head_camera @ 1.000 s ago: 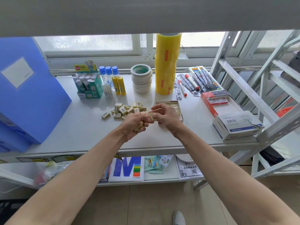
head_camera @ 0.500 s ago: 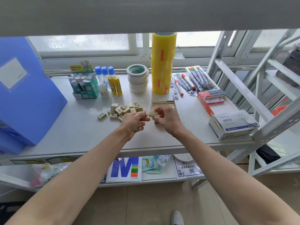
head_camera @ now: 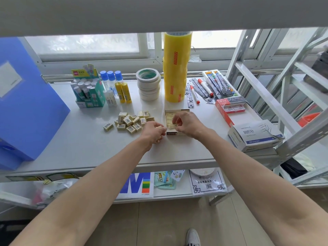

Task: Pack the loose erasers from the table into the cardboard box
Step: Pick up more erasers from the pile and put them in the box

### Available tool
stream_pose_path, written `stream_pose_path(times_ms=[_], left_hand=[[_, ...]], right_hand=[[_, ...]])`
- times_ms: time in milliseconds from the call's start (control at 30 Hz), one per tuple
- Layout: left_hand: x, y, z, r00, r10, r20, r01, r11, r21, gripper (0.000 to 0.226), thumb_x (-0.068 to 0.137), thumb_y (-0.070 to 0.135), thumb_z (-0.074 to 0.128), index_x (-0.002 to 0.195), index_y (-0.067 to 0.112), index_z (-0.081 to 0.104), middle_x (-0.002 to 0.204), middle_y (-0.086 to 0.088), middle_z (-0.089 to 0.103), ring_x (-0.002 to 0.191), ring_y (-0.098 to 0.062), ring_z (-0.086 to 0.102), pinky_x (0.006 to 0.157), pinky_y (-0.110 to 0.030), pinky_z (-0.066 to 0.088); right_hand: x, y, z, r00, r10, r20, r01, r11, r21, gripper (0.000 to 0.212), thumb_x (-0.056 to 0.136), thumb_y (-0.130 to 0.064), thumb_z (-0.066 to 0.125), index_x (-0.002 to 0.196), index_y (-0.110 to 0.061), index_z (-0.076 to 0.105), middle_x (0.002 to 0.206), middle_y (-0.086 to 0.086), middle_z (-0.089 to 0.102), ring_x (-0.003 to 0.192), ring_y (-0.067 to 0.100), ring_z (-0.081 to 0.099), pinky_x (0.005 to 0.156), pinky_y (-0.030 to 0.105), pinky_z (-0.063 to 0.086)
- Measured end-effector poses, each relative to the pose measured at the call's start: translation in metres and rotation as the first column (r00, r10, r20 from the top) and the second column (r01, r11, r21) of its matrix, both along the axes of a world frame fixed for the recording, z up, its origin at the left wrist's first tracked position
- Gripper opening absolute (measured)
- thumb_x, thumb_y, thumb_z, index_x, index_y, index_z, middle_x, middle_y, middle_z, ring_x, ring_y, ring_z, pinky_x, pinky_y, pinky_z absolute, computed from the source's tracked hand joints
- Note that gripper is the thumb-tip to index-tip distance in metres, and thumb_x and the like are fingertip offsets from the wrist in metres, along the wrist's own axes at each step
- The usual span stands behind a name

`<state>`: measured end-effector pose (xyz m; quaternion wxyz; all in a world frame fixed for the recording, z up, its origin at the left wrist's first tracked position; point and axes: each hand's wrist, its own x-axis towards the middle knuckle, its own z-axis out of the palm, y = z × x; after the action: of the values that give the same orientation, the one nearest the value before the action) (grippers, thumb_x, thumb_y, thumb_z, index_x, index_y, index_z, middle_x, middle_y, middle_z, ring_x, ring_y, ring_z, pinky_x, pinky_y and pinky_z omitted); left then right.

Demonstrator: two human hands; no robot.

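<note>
Several loose cream erasers with barcode wrappers lie in a heap on the white table. To their right stands a small open cardboard box with erasers in it. My right hand is over the box and pinches an eraser inside it. My left hand sits just left of the box with its fingers curled round erasers, one of which shows at its fingertips.
Behind the heap stand glue sticks, a green glue box, stacked tape rolls and a tall yellow tape stack. Pens lie at the back right, a red box and a white clip box on the right, and a blue folder on the left.
Both hands have moved down and forward from above the table's front. My right hand has taken an eraser from my left hand and now holds it down in the box.
</note>
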<state>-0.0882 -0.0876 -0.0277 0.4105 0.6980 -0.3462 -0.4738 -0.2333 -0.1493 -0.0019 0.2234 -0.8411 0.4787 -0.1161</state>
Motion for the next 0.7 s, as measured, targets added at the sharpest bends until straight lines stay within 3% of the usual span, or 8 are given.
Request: stream_pose_path(times_ms=[100,267,533,700], left_hand=[[-0.002,0.000,-0.003,0.999,-0.024,0.030,0.025,1.000,-0.001,0.014,0.092,0.012,0.064,0.103,0.004,0.060,0.073,-0.009,0.061,0.048,-0.012,0.044,0.035,-0.015,0.032],[-0.003,-0.002,-0.004,0.998,-0.036,0.048,0.036,0.999,0.007,0.003,0.092,0.009,0.061,0.095,0.007,0.059,0.072,-0.010,0.061,0.048,-0.013,0.046,0.036,-0.016,0.031],[-0.006,-0.001,-0.002,0.997,-0.050,0.064,0.050,0.999,0.002,0.010,0.089,0.003,0.057,0.083,0.010,0.057,0.069,-0.010,0.059,0.048,-0.014,0.045,0.040,-0.020,0.031],[-0.005,-0.001,-0.002,0.996,-0.055,0.069,0.055,0.998,0.006,0.006,0.088,0.003,0.057,0.089,0.009,0.058,0.069,-0.010,0.060,0.049,-0.015,0.046,0.041,-0.020,0.032]], right_hand=[[0.003,-0.001,-0.003,1.000,0.003,-0.016,-0.003,1.000,0.010,0.017,0.080,-0.004,0.068,0.096,-0.010,0.070,0.086,0.002,0.061,0.088,0.019,0.060,0.089,0.036,0.051],[0.008,-0.002,-0.006,1.000,-0.031,-0.007,0.031,1.000,0.006,0.014,0.082,-0.006,0.069,0.095,-0.009,0.073,0.111,0.012,0.064,0.104,0.024,0.061,0.093,0.031,0.047],[0.009,0.002,-0.011,0.995,-0.101,0.016,0.101,0.995,0.021,0.013,0.080,-0.002,0.063,0.091,-0.009,0.067,0.097,0.010,0.068,0.097,0.026,0.061,0.084,0.031,0.048],[0.008,0.003,-0.012,0.994,-0.096,0.050,0.095,0.995,0.028,0.014,0.081,-0.002,0.062,0.091,-0.008,0.068,0.093,0.010,0.069,0.093,0.025,0.063,0.084,0.035,0.052]])
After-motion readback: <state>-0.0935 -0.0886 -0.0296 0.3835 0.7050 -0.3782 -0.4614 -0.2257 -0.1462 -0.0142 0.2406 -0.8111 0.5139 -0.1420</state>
